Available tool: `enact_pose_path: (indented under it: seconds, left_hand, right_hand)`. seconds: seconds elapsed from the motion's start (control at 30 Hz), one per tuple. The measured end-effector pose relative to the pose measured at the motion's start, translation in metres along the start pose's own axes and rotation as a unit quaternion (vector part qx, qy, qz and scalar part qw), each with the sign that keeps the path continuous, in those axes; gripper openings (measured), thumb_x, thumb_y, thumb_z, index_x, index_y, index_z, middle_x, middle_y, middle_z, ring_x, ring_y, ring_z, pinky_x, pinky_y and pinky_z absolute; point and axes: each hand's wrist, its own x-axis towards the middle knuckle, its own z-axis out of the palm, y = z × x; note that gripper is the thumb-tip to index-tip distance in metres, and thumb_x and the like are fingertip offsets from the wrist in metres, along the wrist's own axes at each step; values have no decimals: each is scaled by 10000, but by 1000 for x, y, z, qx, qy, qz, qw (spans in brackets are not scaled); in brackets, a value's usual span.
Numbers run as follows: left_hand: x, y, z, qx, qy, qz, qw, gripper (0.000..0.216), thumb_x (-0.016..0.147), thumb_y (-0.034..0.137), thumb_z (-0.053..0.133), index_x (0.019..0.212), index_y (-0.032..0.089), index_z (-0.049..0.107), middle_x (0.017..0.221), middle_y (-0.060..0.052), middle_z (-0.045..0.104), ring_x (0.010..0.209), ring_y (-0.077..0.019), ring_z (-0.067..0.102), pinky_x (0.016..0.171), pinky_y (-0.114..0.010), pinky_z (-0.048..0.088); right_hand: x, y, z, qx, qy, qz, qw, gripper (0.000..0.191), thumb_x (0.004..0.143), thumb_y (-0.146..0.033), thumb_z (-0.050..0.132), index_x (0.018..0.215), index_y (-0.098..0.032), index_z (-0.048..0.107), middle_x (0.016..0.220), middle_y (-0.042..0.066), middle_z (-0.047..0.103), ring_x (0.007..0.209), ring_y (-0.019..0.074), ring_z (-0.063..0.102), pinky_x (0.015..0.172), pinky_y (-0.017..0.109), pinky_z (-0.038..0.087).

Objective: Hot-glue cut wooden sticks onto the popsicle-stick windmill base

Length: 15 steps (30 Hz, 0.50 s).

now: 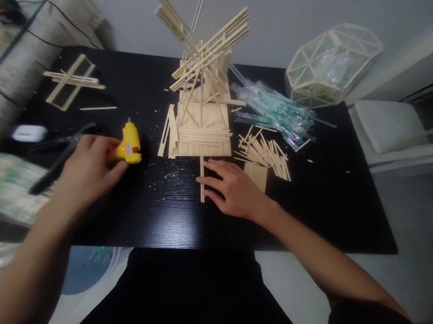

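Left grip: the left hand [92, 165] was closed around the handle of a yellow glue gun [129, 143], whose nozzle pointed toward the far side of the desk [313, 210].
Right grip: the right hand [235, 188] was loosely spread, not clenched, its fingertips touching a narrow wooden strip [202, 169].
Strip: it lay on the desk just in front of the windmill-like model [205, 116], one end close to the model's front edge and the other pointing toward the person.
Model: it stood near the middle of the desk, built of pale sticks, with a slatted base and crossed blades [201, 59] rising above it.
Beside the base: more sticks [168, 130] lay against or near its left side; which, could not be told.
Right of the model: a spread of loose short sticks [270, 155] lay near a small slatted panel [259, 175], which the right hand partly hid.
Farther back, right: clear wrappers with green print [281, 112] were heaped beside a many-sided frame [333, 66].
Far left: a crossed stick piece [70, 81] lay near a single stick [97, 108].
Near the left hand: a white case [29, 133] and a dark, blurred tool [53, 171].
Below the desk: a round bin [86, 272] showed at the left.
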Motion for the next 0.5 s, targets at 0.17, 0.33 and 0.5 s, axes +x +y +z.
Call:
enact_pose_path:
  seconds: [0.17,0.33,0.5]
  left_hand:
    - [-12,16,-9,-145,40,2,989,477,914,621,538,1085,196,670,909,-57,686,774,-232,638,729,-346,514]
    - [-17,42,-9,-224,-53,14,973,535,917,702,533,894,189,685,752,-45,688,659,-213,625,602,-322,456]
    - [-10,62,-2,-225,-63,81,969,507,947,666,540,688,231,556,583,4,564,518,-165,529,511,-306,384]
  right_hand:
    - [-1,-1,0,1,-3,2,1000,315,1037,-244,621,1317,-184,753,1526,171,619,1454,317,561,1210,550,463]
    - [0,0,0,-5,-2,1,1000,313,1040,-249,610,1308,-184,756,1520,176,622,1453,323,565,1198,560,475]
    - [-1,1,2,-5,0,1,1000,314,1036,-254,613,1314,-198,750,1526,168,618,1452,323,565,1193,573,477]
